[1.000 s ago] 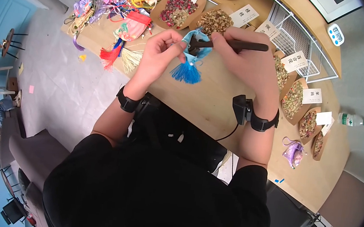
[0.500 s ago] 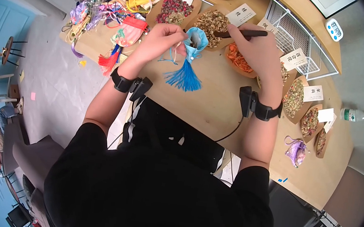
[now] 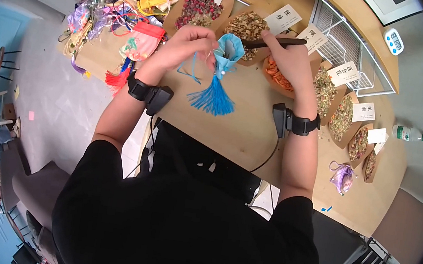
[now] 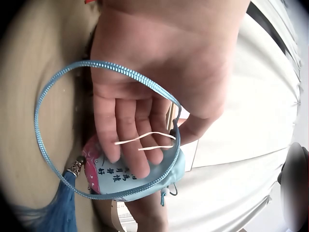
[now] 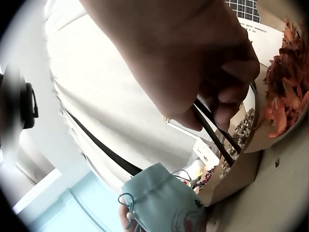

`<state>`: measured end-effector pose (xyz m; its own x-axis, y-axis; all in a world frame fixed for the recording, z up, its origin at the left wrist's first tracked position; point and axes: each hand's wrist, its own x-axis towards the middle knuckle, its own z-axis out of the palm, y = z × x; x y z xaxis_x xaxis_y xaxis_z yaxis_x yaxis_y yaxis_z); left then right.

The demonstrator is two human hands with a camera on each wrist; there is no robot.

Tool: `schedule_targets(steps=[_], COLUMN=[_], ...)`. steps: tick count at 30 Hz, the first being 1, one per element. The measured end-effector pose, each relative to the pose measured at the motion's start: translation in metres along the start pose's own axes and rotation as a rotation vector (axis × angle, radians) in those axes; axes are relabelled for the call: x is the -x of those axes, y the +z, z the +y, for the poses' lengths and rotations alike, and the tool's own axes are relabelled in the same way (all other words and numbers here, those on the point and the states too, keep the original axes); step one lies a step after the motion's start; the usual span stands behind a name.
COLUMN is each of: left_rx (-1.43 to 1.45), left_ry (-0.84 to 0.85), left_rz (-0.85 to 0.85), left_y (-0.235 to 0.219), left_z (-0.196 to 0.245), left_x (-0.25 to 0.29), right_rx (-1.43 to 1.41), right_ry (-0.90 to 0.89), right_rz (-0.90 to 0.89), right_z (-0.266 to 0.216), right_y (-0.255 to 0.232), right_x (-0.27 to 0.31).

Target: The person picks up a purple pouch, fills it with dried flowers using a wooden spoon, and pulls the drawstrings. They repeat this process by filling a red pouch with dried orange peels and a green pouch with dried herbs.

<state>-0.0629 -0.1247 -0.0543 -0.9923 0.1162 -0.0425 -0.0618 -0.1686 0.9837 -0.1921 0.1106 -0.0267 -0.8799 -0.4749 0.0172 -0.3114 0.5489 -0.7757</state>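
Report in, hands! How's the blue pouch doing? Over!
Left hand holds blue pouch, open at top. Right hand grips dark tongs near brown herbs. Loose cord loop might get in the way.

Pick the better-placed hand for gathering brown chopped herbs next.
Right, probably. The right hand grips the dark tongs, which point toward the brown chopped herbs. The left hand is occupied holding the blue tasseled pouch, so it seems better kept there.

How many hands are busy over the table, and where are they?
2. The left hand holds the blue pouch; the right hand grips the dark tongs, right of the pouch. Some fingers are hidden.
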Motion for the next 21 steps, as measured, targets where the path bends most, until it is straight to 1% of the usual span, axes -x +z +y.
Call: schedule_targets(steps=[2, 6, 10, 12, 13, 16, 17, 20, 21], left_rx=[-0.045, -0.101, -0.104, -0.09, -0.08, -0.084, -0.089, -0.099, -0.095], left_ry=[0.03, 0.066, 0.049, 0.032, 0.026, 0.014, 0.01, 0.011, 0.015], left_rz=[0.028, 0.009, -0.029, -0.057, -0.073, -0.093, -0.098, -0.098, -0.092], left_y=[-0.006, -0.006, -0.002, 0.001, 0.002, 0.002, 0.002, 0.004, 0.004], left_z=[-0.005, -0.006, -0.001, -0.001, -0.001, -0.002, -0.003, -0.002, -0.003], left_x=[0.0, 0.002, 0.004, 0.004, 0.003, 0.002, 0.002, 0.001, 0.002], right_rx=[-0.011, 0.025, 0.006, -0.051, -0.079, -0.112, -0.188, -0.252, -0.222], right_ry=[-0.057, -0.14, -0.135, -0.159, -0.171, -0.085, -0.1, -0.163, -0.122], right_rz=[0.013, 0.033, 0.031, 0.068, 0.087, 0.109, 0.118, 0.07, 0.044], right_z=[-0.001, -0.005, -0.006, -0.005, -0.007, -0.028, -0.036, -0.052, -0.054], right_y=[0.006, 0.009, 0.008, 0.005, 0.002, -0.024, -0.031, -0.045, -0.046], right_x=[0.004, 0.004, 0.005, 0.004, 0.004, 0.015, 0.02, 0.035, 0.04])
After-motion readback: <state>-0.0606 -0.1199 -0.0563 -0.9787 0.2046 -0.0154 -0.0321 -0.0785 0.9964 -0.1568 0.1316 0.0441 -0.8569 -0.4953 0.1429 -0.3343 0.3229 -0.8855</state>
